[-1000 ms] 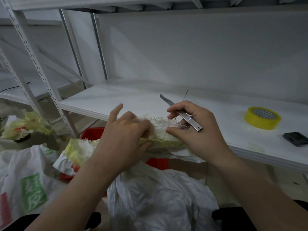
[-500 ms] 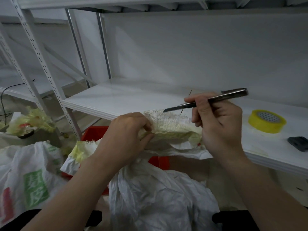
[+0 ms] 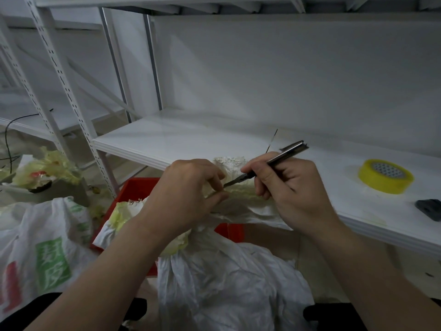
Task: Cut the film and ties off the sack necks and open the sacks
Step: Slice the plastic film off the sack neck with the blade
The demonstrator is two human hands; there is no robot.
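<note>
A white woven sack [image 3: 226,278] stands in front of me, its gathered neck [image 3: 235,187] wrapped in yellowish film and raised level with the shelf edge. My left hand [image 3: 188,194] pinches the neck from the left with thumb and fingers. My right hand [image 3: 288,187] grips a slim metal utility knife [image 3: 274,161] like a pen, handle pointing up to the right. The blade tip touches the film right beside my left fingertips.
A white metal shelf [image 3: 179,144] runs behind the sack, carrying a yellow tape roll [image 3: 385,176] and a dark object [image 3: 429,209] at the right edge. A red crate [image 3: 133,189] sits below. Another printed sack [image 3: 43,256] and crumpled yellow film [image 3: 45,170] lie left.
My right hand turned the knife from pointing up and left to a pen grip, then lowered the blade tip to the film by my left fingers. My left hand keeps pinching the neck.
</note>
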